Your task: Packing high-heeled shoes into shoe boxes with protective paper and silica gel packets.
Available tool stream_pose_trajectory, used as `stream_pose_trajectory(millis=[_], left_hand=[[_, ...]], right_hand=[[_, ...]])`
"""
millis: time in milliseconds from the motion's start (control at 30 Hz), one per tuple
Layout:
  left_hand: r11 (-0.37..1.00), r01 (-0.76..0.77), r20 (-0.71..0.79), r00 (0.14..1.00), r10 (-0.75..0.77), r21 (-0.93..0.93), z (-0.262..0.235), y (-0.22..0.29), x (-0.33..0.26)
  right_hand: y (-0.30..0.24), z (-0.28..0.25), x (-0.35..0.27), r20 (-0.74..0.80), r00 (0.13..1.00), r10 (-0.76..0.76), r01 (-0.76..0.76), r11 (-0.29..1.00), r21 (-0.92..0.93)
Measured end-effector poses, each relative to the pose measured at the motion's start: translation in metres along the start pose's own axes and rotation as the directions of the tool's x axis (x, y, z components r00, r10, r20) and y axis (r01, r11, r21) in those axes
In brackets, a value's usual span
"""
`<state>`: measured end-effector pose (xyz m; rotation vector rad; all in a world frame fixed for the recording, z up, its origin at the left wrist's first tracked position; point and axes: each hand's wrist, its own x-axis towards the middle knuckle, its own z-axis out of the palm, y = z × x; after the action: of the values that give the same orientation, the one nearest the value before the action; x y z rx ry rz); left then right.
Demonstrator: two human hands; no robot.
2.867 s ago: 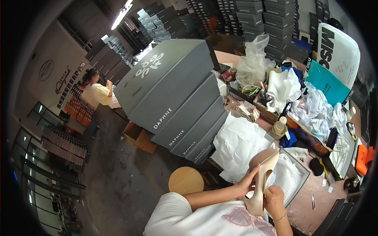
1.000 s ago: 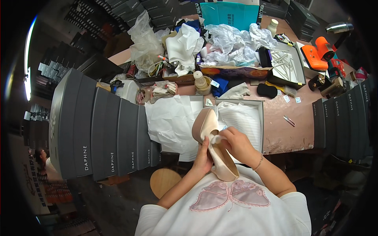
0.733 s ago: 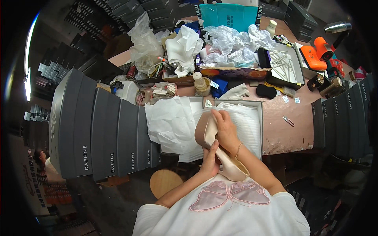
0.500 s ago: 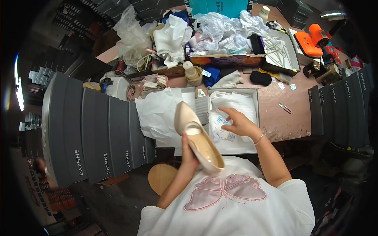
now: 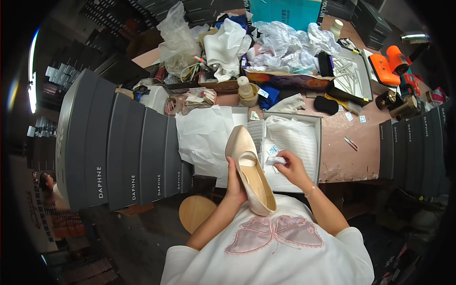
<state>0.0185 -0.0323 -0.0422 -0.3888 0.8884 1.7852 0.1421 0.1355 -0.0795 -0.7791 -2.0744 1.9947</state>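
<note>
The cream shoe point(image 5: 249, 171) is sitting in the left hand point(image 5: 235, 183), fingers wrapped around its side, toe pointing away over the front edge of the tabletop point(image 5: 342, 156). A moment ago the right hand point(image 5: 292, 166) was on the shoe too; it is now reaching into the open grey box point(image 5: 317, 142) just beside it, fingertips pinching a small white packet point(image 5: 275, 160) against the tissue lining. So the shoe is being carried by 1 hand alone while the other is busy with the box contents.

White wrapping paper point(image 5: 204, 137) is spreading left of the box, hanging over the table's front edge. A row of 5 or so dark grey shoe boxes point(image 5: 123, 152) is standing at the left end, and another stack point(image 5: 413, 142) is crowding the right end. Along the back edge, plastic bags point(image 5: 285, 38), cloth and a small bottle point(image 5: 244, 88) are piling up. An orange tool point(image 5: 387, 66) is lying at the back right corner. A round wooden stool point(image 5: 197, 211) is standing below the front edge.
</note>
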Motion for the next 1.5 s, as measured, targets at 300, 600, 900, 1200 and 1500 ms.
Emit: stream_pose_trajectory(millis=[300, 600, 900, 1200, 1500], left_hand=[[0.993, 0.085, 0.138, 0.986, -0.095, 0.078, 0.036, -0.013, -0.009], [0.983, 0.116, 0.192, 0.971, -0.142, 0.141, 0.043, -0.025, -0.009], [0.957, 0.046, 0.225, 0.968, -0.114, 0.286, 0.083, -0.021, 0.012], [0.815, 0.314, 0.373, 0.919, -0.132, -0.487, 0.076, -0.014, 0.031], [0.552, 0.551, 0.694, 0.716, 0.073, -0.626, 0.082, -0.065, 0.04]], right_hand=[[-0.097, 0.021, -0.001, 0.086, 0.921, -0.38, 0.375, 0.802, -0.465], [-0.075, -0.001, 0.001, -0.155, 0.899, -0.411, 0.331, 0.866, -0.374], [-0.092, -0.034, 0.014, -0.192, 0.897, -0.399, 0.261, 0.827, -0.498], [-0.078, -0.106, -0.032, 0.269, 0.935, -0.233, 0.236, 0.971, 0.018], [-0.072, -0.078, -0.07, 0.234, 0.864, -0.447, 0.504, 0.754, -0.421]])
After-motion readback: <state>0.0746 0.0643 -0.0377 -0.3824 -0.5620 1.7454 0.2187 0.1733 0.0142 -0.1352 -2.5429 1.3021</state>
